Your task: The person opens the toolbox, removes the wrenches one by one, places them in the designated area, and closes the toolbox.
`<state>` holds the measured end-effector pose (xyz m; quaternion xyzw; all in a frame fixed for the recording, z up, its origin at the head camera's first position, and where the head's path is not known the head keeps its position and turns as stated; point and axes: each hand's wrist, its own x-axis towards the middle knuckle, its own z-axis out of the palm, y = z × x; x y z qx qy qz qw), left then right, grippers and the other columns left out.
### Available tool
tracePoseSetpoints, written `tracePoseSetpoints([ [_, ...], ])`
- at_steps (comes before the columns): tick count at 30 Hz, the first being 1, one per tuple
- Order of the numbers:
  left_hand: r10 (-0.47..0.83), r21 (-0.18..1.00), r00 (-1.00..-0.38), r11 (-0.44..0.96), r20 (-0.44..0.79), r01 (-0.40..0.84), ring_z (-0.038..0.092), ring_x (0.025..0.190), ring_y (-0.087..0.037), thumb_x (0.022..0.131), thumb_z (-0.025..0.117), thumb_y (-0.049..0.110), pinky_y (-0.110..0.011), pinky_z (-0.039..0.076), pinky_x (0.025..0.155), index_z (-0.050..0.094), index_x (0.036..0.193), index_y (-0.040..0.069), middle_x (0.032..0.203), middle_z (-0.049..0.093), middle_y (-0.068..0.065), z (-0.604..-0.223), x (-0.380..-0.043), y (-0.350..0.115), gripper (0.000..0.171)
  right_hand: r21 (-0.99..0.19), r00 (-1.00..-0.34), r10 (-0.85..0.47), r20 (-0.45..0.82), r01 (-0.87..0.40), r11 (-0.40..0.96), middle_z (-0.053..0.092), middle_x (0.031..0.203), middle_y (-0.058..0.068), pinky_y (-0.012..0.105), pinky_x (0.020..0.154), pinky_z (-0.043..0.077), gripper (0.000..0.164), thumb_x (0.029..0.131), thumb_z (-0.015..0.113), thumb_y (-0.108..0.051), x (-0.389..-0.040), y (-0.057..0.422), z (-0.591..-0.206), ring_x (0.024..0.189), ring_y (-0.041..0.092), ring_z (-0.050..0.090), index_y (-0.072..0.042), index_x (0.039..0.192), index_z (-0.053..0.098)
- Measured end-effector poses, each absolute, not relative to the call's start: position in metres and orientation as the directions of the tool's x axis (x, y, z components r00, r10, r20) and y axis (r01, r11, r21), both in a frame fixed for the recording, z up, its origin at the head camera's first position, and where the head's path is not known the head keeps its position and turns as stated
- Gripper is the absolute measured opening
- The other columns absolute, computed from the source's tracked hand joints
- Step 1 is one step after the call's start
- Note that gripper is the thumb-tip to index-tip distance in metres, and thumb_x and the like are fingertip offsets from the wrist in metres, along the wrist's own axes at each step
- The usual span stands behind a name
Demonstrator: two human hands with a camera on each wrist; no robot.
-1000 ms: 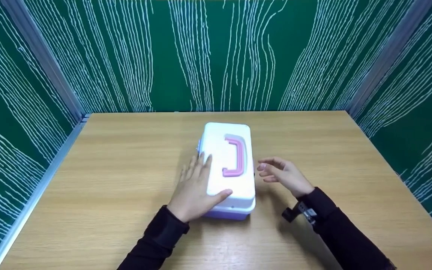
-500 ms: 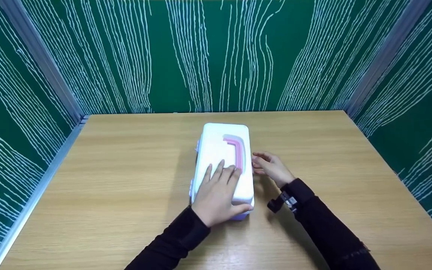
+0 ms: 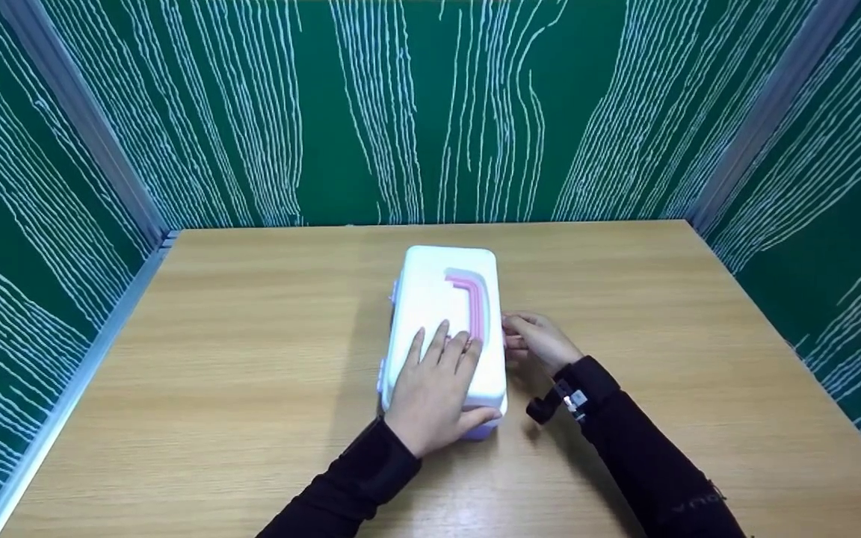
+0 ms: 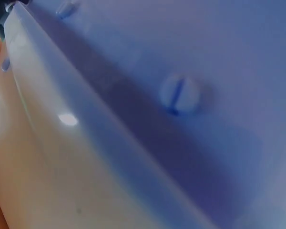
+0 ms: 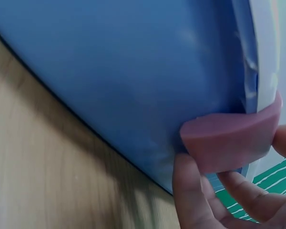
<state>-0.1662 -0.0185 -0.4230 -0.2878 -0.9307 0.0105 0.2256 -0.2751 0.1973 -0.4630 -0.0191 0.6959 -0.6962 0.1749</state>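
A storage box with a white lid (image 3: pixel 430 288) and a blue-purple base (image 3: pixel 483 431) stands lengthwise on the table. A pink handle (image 3: pixel 477 306) lies folded in the lid's recess. My left hand (image 3: pixel 430 396) rests on the near part of the lid, fingers spread and touching the handle's near end. At the box's right side, my right hand (image 3: pixel 544 344) pinches a pink latch (image 5: pixel 231 140). In the right wrist view the thumb is at the latch's lid end, the fingers at its lower end. A round slotted knob (image 4: pixel 180 94) shows on the base in the left wrist view.
The wooden table (image 3: pixel 251 336) spreads around the box. Green panels with white wavy lines (image 3: pixel 326 112) enclose its back and sides, joined by grey metal posts (image 3: pixel 90 112). Small purple hinges (image 3: pixel 382 373) stick out along the box's left side.
My left hand has moved rightward from the lid's left edge onto its top. The right hand has come in against the box's side and taken hold of the latch. The box has turned slightly.
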Motion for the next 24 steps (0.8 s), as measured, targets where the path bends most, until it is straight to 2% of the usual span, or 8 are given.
tracePoseSetpoints([
  [6, 0.54, -0.151, -0.731, 0.834, 0.416, 0.53, 0.043, 0.139, -0.033, 0.082, 0.047, 0.079, -0.054, 0.034, 0.114, 0.047, 0.143, 0.011, 0.14, 0.055, -0.007, -0.425, -0.166, -0.019, 0.091, -0.952, -0.914, -0.299, -0.275, 0.303, -0.051, 0.07, 0.089, 0.002, 0.032, 0.074, 0.06, 0.024, 0.096, 0.059, -0.023, -0.289, 0.209, -0.484, 0.076, 0.011, 0.068, -0.003, 0.109, 0.062],
  [10, 0.531, -0.14, -0.738, 0.84, 0.417, 0.525, 0.042, 0.14, -0.033, 0.082, 0.047, 0.079, -0.054, 0.033, 0.115, 0.047, 0.143, 0.012, 0.14, 0.055, -0.007, -0.427, -0.166, -0.019, 0.091, -0.945, -0.898, -0.344, -0.273, 0.317, -0.077, 0.071, 0.085, -0.001, 0.032, 0.076, 0.059, 0.016, 0.099, 0.056, -0.022, -0.285, 0.207, -0.481, 0.077, 0.01, 0.068, -0.007, 0.103, 0.062],
  [14, 0.526, -0.143, -0.736, 0.842, 0.426, 0.52, 0.043, 0.139, -0.033, 0.082, 0.046, 0.079, -0.054, 0.033, 0.115, 0.047, 0.143, 0.012, 0.14, 0.056, -0.007, -0.428, -0.165, -0.019, 0.091, -0.936, -0.894, -0.337, -0.295, 0.341, -0.085, 0.07, 0.083, -0.001, 0.03, 0.076, 0.059, 0.013, 0.101, 0.05, -0.018, -0.275, 0.2, -0.465, 0.077, 0.01, 0.067, -0.007, 0.1, 0.057],
  [16, 0.526, -0.147, -0.732, 0.842, 0.433, 0.519, 0.043, 0.139, -0.032, 0.082, 0.047, 0.08, -0.054, 0.033, 0.115, 0.048, 0.143, 0.012, 0.139, 0.056, -0.007, -0.428, -0.165, -0.018, 0.091, -0.921, -0.897, -0.297, -0.328, 0.373, -0.11, 0.069, 0.082, 0.0, 0.029, 0.074, 0.059, 0.012, 0.1, 0.055, -0.018, -0.284, 0.204, -0.476, 0.074, 0.011, 0.067, -0.006, 0.102, 0.055],
  [21, 0.526, -0.14, -0.732, 0.842, 0.433, 0.521, 0.044, 0.139, -0.033, 0.082, 0.047, 0.079, -0.054, 0.032, 0.115, 0.048, 0.143, 0.012, 0.14, 0.056, -0.008, -0.427, -0.166, -0.018, 0.09, -0.923, -0.91, -0.238, -0.339, 0.37, -0.1, 0.069, 0.08, 0.001, 0.027, 0.069, 0.059, 0.03, 0.091, 0.07, -0.025, -0.297, 0.211, -0.492, 0.068, 0.01, 0.067, -0.005, 0.106, 0.053],
  [24, 0.524, -0.13, -0.734, 0.841, 0.432, 0.525, 0.043, 0.139, -0.033, 0.082, 0.049, 0.078, -0.054, 0.032, 0.115, 0.048, 0.143, 0.012, 0.14, 0.056, -0.008, -0.427, -0.166, -0.017, 0.09, -0.945, -0.922, -0.239, -0.306, 0.325, -0.044, 0.068, 0.079, -0.001, 0.024, 0.068, 0.059, 0.023, 0.094, 0.064, -0.023, -0.283, 0.206, -0.472, 0.067, 0.008, 0.066, -0.005, 0.103, 0.053],
])
